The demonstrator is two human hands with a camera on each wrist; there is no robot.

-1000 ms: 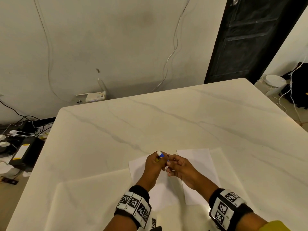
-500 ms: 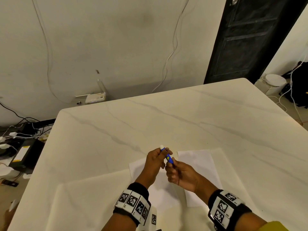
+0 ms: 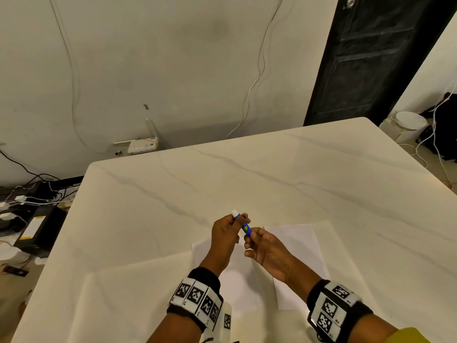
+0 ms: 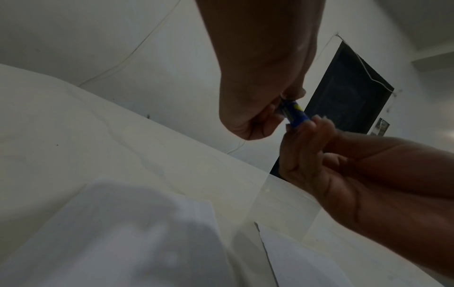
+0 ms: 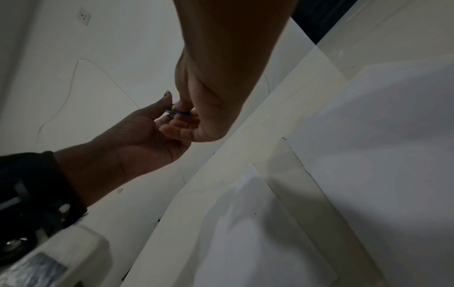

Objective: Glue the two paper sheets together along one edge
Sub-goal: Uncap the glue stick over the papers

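Two white paper sheets lie side by side on the table, the left sheet (image 3: 202,250) (image 4: 123,233) (image 5: 245,233) partly under my hands and the right sheet (image 3: 299,246) (image 4: 307,262) (image 5: 383,136) a narrow gap away. Above them I hold a small blue glue stick (image 3: 246,229) (image 4: 296,114) (image 5: 178,111) with both hands. My left hand (image 3: 236,222) grips its upper part, and the white end (image 3: 235,213) sticks out past the fingers. My right hand (image 3: 251,237) pinches the lower end.
A clear, creased plastic sheet (image 3: 128,293) covers the near part of the marble table (image 3: 272,174). Beyond the far edge are a white router (image 3: 142,146) and cables on the floor at left. A black door (image 3: 371,58) stands at back right.
Both hands have lifted slightly away from me. They have drawn a little apart, so more of the blue glue stick shows between them.
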